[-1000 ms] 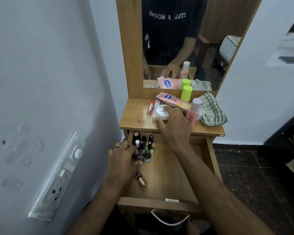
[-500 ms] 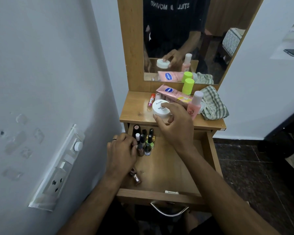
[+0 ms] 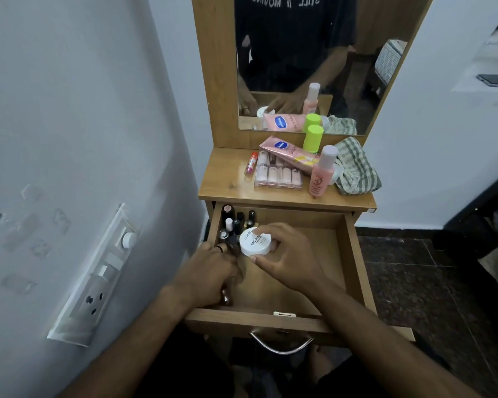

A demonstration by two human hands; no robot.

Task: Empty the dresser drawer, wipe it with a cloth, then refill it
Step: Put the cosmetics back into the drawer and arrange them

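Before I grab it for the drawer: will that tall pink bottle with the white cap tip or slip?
The pink bottle is tall and narrow, standing upright near the dresser top's front edge, so it probably tips easily. It looks like smooth, light plastic, possibly slippery. If knocked over, its round body would likely roll.

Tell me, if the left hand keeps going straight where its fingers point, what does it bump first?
Probably the nail polish bottles clustered in the drawer's back-left corner; the left hand's fingers already reach their near edge, though depth is unclear.
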